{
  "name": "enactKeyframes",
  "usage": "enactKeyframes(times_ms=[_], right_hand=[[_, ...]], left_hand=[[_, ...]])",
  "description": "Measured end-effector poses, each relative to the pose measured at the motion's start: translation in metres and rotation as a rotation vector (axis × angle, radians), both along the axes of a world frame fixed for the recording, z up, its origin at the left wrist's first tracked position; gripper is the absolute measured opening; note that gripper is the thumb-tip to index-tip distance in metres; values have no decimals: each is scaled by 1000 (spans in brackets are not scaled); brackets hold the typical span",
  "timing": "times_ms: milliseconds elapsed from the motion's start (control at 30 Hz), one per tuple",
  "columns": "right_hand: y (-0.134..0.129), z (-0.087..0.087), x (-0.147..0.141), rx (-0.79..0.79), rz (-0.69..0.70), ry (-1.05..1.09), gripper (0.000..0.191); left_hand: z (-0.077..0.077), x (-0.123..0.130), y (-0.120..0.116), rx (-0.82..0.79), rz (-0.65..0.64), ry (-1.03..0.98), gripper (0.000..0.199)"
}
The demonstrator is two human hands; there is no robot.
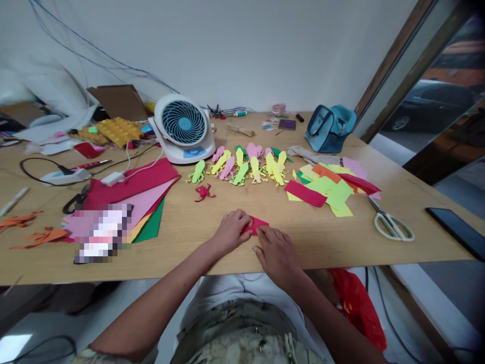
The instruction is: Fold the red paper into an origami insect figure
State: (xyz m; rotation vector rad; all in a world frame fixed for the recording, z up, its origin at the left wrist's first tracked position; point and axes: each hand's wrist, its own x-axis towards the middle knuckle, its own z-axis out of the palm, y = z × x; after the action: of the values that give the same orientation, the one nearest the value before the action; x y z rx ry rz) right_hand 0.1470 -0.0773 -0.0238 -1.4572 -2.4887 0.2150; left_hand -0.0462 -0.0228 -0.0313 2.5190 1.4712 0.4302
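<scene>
Paper (pixel 259 221), small and bright red, lay flat on the table (pixel 189 258) near its front edge, in front of the person and between the two hands. The left hand (pixel 232 231) covered its left part, fingers curled and bunched above the sheet with the thumb low against it; whether they pinched it or only pressed it down, the view could not tell. The right hand (pixel 279 251) reached in from the other side, its forefinger touching the near right edge, its thumb spread apart and the hand not closed.

The sheet looked light and fairly thin, stiff enough to keep a crease yet soft enough to bend under a fingertip. It would probably slide on the smooth wood unless one hand pinned it, and a hard pinch or tug could crumple or tear it. The best hold seemed to be flat fingertips near the left side, with a light touch along the free edge or at a corner.

Beyond the hands stood a red paper figure (pixel 203 192) and a cluster of paper figures (pixel 255 171) in yellow, green and pink. Loose paper pieces (pixel 307 193) lay to the right, with scissors (pixel 394 227) just beside them.
</scene>
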Motion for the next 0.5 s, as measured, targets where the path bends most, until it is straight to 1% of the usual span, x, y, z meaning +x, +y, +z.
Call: enactKeyframes(times_ms=[100, 233, 367, 500], right_hand=[[-2, -1, 5, 8, 22, 2, 46], [-9, -6, 21, 41, 82, 25, 50], [-15, -9, 33, 69, 102, 19, 48], [-14, -6, 33, 65, 98, 10, 44]], left_hand=[[1, 0, 0, -6, -1, 11, 15], [2, 0, -1, 9, -17, 12, 16], [0, 0, 0, -4, -30, -19, 15], [0, -3, 1, -9, -50, -44, 19]])
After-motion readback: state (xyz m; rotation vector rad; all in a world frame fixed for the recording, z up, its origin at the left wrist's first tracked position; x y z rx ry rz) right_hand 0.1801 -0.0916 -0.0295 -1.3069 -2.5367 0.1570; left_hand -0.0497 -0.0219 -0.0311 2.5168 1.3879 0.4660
